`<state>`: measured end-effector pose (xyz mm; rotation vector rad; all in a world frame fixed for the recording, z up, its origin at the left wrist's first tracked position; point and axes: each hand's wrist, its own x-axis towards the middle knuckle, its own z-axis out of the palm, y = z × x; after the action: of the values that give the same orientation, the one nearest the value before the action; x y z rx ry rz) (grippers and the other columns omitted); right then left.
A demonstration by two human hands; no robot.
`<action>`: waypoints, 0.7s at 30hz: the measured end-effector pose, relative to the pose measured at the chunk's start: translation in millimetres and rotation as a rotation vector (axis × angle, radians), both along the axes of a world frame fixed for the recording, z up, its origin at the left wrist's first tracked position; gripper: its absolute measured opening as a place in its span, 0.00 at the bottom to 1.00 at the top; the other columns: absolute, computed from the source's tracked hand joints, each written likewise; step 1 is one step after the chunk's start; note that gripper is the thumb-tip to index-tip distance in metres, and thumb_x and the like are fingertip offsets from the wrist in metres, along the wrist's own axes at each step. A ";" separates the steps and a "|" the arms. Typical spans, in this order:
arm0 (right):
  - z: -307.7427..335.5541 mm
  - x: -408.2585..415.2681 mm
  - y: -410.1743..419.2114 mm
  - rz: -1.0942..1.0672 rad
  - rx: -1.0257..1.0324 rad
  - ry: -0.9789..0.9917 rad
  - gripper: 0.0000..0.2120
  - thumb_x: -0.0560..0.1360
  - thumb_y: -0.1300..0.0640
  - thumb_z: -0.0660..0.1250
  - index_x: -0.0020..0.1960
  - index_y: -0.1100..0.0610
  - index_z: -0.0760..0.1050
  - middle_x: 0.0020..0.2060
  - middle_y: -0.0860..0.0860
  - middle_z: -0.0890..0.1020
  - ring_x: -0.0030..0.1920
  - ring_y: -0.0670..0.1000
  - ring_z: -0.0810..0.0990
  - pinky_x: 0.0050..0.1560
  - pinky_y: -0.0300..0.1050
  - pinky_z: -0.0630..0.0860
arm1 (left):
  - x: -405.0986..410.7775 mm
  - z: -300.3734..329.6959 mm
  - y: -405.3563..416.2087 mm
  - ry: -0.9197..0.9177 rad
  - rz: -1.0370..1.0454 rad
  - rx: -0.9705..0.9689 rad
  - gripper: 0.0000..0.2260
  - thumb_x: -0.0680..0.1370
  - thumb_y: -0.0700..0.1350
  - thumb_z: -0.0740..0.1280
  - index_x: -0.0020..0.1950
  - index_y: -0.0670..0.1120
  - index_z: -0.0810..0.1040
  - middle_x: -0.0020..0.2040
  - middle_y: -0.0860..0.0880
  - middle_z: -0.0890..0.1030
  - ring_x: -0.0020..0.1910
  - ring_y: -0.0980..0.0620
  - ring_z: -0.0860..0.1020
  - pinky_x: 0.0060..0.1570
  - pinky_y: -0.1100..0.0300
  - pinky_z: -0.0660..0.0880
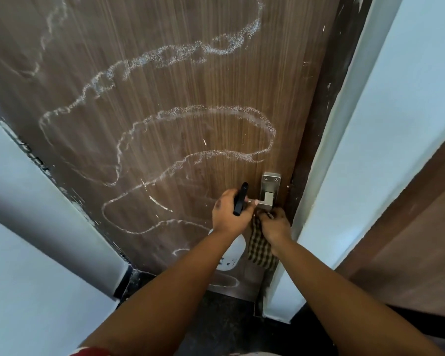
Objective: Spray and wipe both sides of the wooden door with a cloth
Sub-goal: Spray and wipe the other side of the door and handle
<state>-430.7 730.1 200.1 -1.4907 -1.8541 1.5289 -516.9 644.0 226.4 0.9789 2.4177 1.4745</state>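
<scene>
Wooden door (pixel 165 111) is filling most of the frame, top to lower centre, w/ wavy white foam/spray lines (pixel 195 51) looping across it from upper left down to just above the floor. Metal handle (pixel 266 199) is sitting at lower right of the door, near the dark frame edge (pixel 319 140). Left hand (pixel 229 214), centre-low in frame, is gripping the spray bottle (pixel 231 250): fingers are curling round the neck under the black trigger head (pixel 240 199), which is sticking up above the knuckles, while a fingertip is touching the handle's lever. White bottle body is hanging below the wrist, partly hidden by the forearm. Right hand (pixel 274 224), just right of the left and right below the handle, is clutching a brown-and-cream checked cloth (pixel 261 249); fingers are bunching its top end, rest is hanging down against the door's lower right. Can't tell whether the cloth is touching the lever itself. Pale walls (pixel 396 124) are flanking the door on both sides; dark floor (pixel 226 319) is showing at bottom centre, and a second brown panel (pixel 416 240) is sitting at far right.
</scene>
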 end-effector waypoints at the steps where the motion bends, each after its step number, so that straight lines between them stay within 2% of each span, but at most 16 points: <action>1: 0.3 0.8 -1.3 -0.002 0.007 0.002 0.21 0.80 0.48 0.62 0.70 0.54 0.67 0.64 0.56 0.77 0.62 0.59 0.75 0.63 0.54 0.72 | -0.7 0.8 0.0 -0.012 -0.005 -0.015 0.11 0.74 0.51 0.75 0.47 0.46 0.79 0.47 0.48 0.80 0.46 0.50 0.80 0.47 0.56 0.76; 4: 0.6 -1.2 1.5 -0.022 -0.040 0.018 0.24 0.78 0.45 0.64 0.70 0.54 0.67 0.63 0.56 0.77 0.60 0.58 0.76 0.63 0.55 0.74 | -4.0 6.1 -1.8 -0.086 -0.034 -0.034 0.10 0.74 0.50 0.76 0.46 0.47 0.78 0.48 0.49 0.81 0.48 0.51 0.80 0.49 0.57 0.75; 6: 1.8 -0.9 3.7 -0.114 -0.238 0.100 0.27 0.75 0.43 0.67 0.69 0.56 0.70 0.58 0.56 0.80 0.55 0.57 0.80 0.59 0.55 0.78 | -7.2 12.3 -4.9 -0.218 -0.086 -0.006 0.09 0.74 0.49 0.76 0.47 0.46 0.80 0.47 0.51 0.82 0.49 0.53 0.80 0.52 0.58 0.75; 8: 4.3 2.5 3.0 -0.167 -0.517 0.227 0.24 0.76 0.45 0.69 0.65 0.59 0.75 0.52 0.57 0.84 0.50 0.58 0.84 0.55 0.53 0.80 | -9.1 17.7 -7.7 -0.301 -0.136 0.011 0.09 0.74 0.48 0.77 0.48 0.45 0.81 0.45 0.51 0.82 0.49 0.54 0.80 0.52 0.59 0.74; 10: 12.5 7.5 -5.3 -0.127 -0.699 0.340 0.21 0.79 0.45 0.65 0.61 0.61 0.79 0.48 0.59 0.86 0.50 0.58 0.84 0.54 0.52 0.80 | -9.8 19.3 -11.2 -0.309 -0.149 0.026 0.09 0.73 0.48 0.77 0.46 0.47 0.80 0.48 0.49 0.82 0.50 0.53 0.80 0.52 0.59 0.75; 12: 18.1 13.8 -16.7 -0.145 -0.803 0.416 0.23 0.80 0.44 0.61 0.58 0.63 0.79 0.44 0.60 0.85 0.49 0.59 0.83 0.51 0.53 0.78 | -7.7 20.0 -19.4 -0.298 -0.103 0.067 0.09 0.72 0.50 0.78 0.42 0.52 0.79 0.53 0.47 0.80 0.52 0.52 0.80 0.54 0.56 0.76; 13: 19.1 17.2 -21.2 -0.183 -0.832 0.448 0.25 0.80 0.42 0.61 0.60 0.64 0.78 0.46 0.60 0.85 0.50 0.59 0.81 0.51 0.54 0.77 | -7.8 20.8 -24.0 -0.299 -0.064 0.090 0.09 0.72 0.50 0.78 0.41 0.54 0.78 0.54 0.46 0.79 0.52 0.51 0.80 0.55 0.55 0.77; 15: 16.9 23.3 -28.7 -0.297 -0.904 0.516 0.30 0.79 0.39 0.59 0.65 0.63 0.75 0.55 0.61 0.81 0.56 0.61 0.79 0.58 0.57 0.73 | -10.9 24.4 -35.7 -0.325 0.003 0.126 0.10 0.73 0.49 0.78 0.40 0.54 0.77 0.53 0.45 0.80 0.50 0.49 0.80 0.54 0.52 0.78; 17: 15.2 23.2 -38.0 -0.336 -1.024 0.550 0.34 0.78 0.35 0.58 0.68 0.63 0.72 0.65 0.62 0.75 0.64 0.62 0.75 0.66 0.62 0.67 | -15.9 31.1 -51.5 -0.352 0.039 0.144 0.09 0.73 0.49 0.77 0.41 0.52 0.77 0.44 0.48 0.80 0.45 0.48 0.79 0.50 0.49 0.78; 19: 24.4 17.5 -55.0 -0.254 -1.127 0.523 0.37 0.77 0.34 0.57 0.70 0.64 0.70 0.69 0.64 0.71 0.69 0.63 0.71 0.69 0.64 0.62 | -18.9 42.8 -67.7 -0.342 0.047 0.135 0.09 0.74 0.48 0.77 0.41 0.50 0.77 0.37 0.51 0.79 0.41 0.50 0.78 0.48 0.50 0.79; 21: 48.1 5.9 -76.1 -0.123 -1.166 0.477 0.38 0.78 0.35 0.57 0.70 0.68 0.67 0.70 0.66 0.69 0.70 0.64 0.68 0.70 0.64 0.60 | -23.2 55.4 -86.6 -0.315 0.066 0.120 0.09 0.75 0.47 0.76 0.40 0.50 0.77 0.35 0.52 0.77 0.38 0.51 0.77 0.46 0.54 0.77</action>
<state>-424.8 654.0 248.2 -1.3147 -0.5178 2.7671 -540.0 557.5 281.9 0.6339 2.1774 1.6693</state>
